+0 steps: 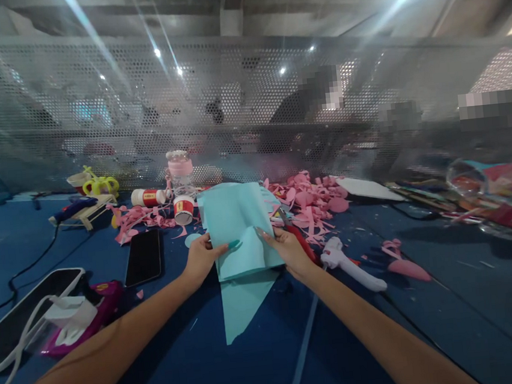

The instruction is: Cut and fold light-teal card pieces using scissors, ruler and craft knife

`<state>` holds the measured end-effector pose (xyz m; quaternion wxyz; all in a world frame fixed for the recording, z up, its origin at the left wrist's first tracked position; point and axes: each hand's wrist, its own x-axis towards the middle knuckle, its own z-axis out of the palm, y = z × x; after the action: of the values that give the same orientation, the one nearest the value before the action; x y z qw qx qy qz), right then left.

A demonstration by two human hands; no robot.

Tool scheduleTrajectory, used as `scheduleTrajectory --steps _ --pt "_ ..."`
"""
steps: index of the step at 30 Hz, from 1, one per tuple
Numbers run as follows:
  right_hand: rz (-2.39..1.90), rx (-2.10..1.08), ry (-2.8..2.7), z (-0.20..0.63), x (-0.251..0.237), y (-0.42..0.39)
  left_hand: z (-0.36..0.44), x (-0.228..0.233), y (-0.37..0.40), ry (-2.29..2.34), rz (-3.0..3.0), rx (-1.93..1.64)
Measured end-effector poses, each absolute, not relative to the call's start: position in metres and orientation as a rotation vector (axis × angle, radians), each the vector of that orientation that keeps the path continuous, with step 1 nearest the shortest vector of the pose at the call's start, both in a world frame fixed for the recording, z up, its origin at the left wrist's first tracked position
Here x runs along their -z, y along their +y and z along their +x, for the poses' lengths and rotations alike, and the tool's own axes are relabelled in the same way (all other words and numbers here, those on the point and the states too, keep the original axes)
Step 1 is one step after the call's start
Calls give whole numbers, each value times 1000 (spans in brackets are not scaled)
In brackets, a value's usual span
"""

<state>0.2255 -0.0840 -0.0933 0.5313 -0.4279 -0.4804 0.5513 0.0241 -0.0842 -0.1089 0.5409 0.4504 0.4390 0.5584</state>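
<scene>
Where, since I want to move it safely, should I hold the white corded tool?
Take the white corded tool by its slim handle, probably from the right: the handle points that way, while the bulky head sits near the right hand.

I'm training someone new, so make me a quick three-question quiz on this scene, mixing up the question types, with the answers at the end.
1. True or false: the left hand and the right hand both hold the pale turquoise sheet.
2. Which of these lies to the right of the right hand?
a) dark phone
b) pale glue gun
c) red-and-white paper cups
3. Fill in the blank: the loose scraps heaped beyond the right hand are coloured ____.

Key: 1. True. 2. b. 3. Pink.
</scene>
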Motion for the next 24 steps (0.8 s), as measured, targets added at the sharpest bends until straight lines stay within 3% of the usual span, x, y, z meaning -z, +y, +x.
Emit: scheduleTrajectory --steps 4,16,19,24 --pt "-1063 -1164 -1309 226 99 -81 24 109 -85 1041 1067 -1373" --pt "-818 69 -2194 227 80 -109 24 104 -87 1060 963 -1532" --pt "-861 62 -2161 228 84 -105 23 104 -86 1035 1032 -1553" --pt "-861 -318 -1834 221 88 -105 18 109 -80 1024 1158 -1596"
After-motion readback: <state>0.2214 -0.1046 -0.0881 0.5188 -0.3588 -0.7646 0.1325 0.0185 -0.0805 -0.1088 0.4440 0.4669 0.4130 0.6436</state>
